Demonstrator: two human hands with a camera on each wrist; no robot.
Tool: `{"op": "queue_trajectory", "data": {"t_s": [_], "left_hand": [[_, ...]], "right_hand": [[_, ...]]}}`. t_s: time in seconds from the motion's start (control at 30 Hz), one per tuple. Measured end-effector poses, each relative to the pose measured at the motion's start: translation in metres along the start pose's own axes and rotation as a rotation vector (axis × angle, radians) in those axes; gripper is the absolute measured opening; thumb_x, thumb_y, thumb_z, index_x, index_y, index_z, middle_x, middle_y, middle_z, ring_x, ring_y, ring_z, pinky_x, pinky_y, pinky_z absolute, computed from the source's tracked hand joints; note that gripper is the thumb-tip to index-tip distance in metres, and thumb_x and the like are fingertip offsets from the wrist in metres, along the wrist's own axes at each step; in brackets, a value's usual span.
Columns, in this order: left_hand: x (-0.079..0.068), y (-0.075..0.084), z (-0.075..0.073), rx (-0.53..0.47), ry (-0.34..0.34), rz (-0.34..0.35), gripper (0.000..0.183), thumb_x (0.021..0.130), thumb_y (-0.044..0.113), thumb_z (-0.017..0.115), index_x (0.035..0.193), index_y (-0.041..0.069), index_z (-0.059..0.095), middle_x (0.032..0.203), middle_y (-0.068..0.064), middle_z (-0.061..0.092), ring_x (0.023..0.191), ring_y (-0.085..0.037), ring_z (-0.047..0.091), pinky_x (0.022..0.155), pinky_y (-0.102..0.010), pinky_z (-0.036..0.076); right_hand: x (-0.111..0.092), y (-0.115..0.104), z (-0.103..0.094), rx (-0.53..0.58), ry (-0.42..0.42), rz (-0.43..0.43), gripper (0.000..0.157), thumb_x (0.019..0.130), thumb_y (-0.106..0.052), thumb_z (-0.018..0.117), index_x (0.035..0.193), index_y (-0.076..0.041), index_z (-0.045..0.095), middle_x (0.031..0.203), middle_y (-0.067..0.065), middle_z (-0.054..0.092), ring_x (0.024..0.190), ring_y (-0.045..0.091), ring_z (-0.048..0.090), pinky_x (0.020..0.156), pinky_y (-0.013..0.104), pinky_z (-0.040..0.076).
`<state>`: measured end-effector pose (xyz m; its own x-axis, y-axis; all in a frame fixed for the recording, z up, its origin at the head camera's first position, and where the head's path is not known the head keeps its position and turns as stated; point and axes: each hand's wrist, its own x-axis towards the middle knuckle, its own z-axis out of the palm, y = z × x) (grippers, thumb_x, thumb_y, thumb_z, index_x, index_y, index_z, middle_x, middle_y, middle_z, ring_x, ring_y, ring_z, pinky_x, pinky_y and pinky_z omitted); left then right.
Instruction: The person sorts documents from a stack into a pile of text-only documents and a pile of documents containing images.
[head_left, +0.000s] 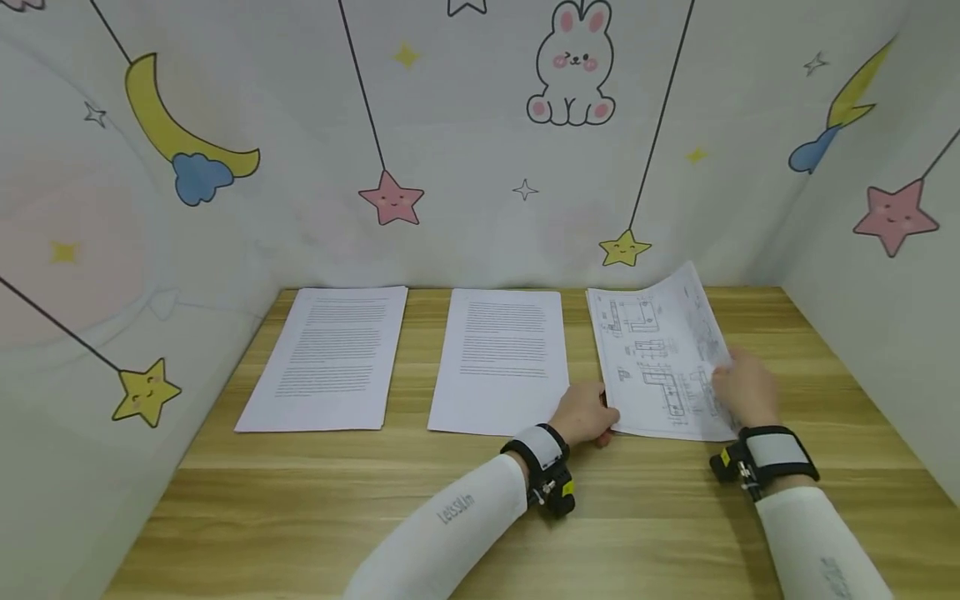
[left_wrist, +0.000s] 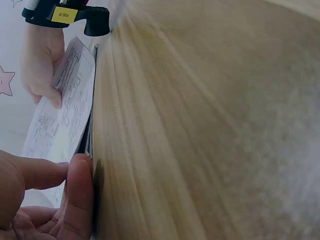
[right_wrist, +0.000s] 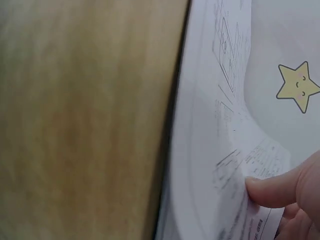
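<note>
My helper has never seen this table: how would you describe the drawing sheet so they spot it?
On the table, look along the wall. The drawing sheet is farthest right, pinched by the left hand and right hand. Unlike the left page and middle page, it shows diagrams, not paragraphs.

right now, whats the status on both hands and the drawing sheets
Left hand pinching drawing sheets, near-left corner. Right hand gripping right edge, paper lifted there. No obstruction visible; text pages alongside, left.

matt paper sheets (head_left: 637,354), wood-grained tabletop (head_left: 262,508)
</note>
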<state>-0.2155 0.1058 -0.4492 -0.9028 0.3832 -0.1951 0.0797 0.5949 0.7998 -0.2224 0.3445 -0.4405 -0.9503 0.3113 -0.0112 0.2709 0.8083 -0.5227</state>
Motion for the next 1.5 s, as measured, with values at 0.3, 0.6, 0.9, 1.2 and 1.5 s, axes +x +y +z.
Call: {"op": "queue_trajectory", "data": {"t_s": [0.3, 0.6, 0.9, 1.2, 1.5], "left_hand": [[-0.001, 0.0, 0.004, 0.271, 0.063, -0.005, 0.024, 0.083, 0.014, 0.059, 0.061, 0.01, 0.054, 0.043, 0.0, 0.046, 0.033, -0.012, 0.041, 0.033, -0.023, 0.03], [-0.011, -0.015, -0.021, 0.247, 0.129, 0.074, 0.021, 0.088, 0.019, 0.055, 0.078, 0.003, 0.064, 0.043, 0.004, 0.043, 0.031, -0.006, 0.038, 0.032, -0.019, 0.029], [-0.022, -0.029, -0.073, 0.241, 0.232, 0.06, 0.032, 0.091, 0.025, 0.052, 0.112, 0.008, 0.069, 0.076, -0.003, 0.072, 0.044, -0.005, 0.049, 0.037, -0.02, 0.031], [-0.033, -0.049, -0.118, 0.328, 0.368, 0.08, 0.026, 0.091, 0.025, 0.053, 0.105, 0.011, 0.071, 0.081, -0.003, 0.07, 0.053, -0.01, 0.052, 0.043, -0.022, 0.035], [-0.04, -0.068, -0.148, 0.411, 0.504, 0.12, 0.022, 0.09, 0.018, 0.055, 0.098, 0.006, 0.071, 0.071, -0.005, 0.067, 0.053, -0.013, 0.052, 0.045, -0.023, 0.037]], "right_hand": [[0.002, -0.006, 0.003, -0.148, -0.067, 0.049, 0.067, 0.081, -0.003, 0.056, 0.136, 0.019, 0.026, 0.115, 0.045, 0.047, 0.087, 0.048, 0.054, 0.066, 0.054, 0.048], [-0.005, -0.008, 0.001, -0.274, -0.051, -0.078, 0.055, 0.084, -0.021, 0.058, 0.125, 0.015, 0.049, 0.117, 0.044, 0.049, 0.099, 0.057, 0.05, 0.067, 0.061, 0.046], [-0.014, -0.049, 0.013, -0.225, 0.035, -0.182, 0.049, 0.089, -0.024, 0.055, 0.125, 0.008, 0.053, 0.118, 0.042, 0.051, 0.097, 0.056, 0.052, 0.064, 0.06, 0.048], [-0.027, -0.095, 0.037, -0.185, 0.033, -0.304, 0.052, 0.087, -0.023, 0.058, 0.131, 0.005, 0.049, 0.117, 0.039, 0.054, 0.098, 0.054, 0.054, 0.061, 0.06, 0.049], [-0.04, -0.138, 0.066, -0.124, 0.012, -0.378, 0.06, 0.087, -0.023, 0.058, 0.139, 0.0, 0.04, 0.125, 0.033, 0.052, 0.111, 0.051, 0.049, 0.075, 0.063, 0.047]]}}
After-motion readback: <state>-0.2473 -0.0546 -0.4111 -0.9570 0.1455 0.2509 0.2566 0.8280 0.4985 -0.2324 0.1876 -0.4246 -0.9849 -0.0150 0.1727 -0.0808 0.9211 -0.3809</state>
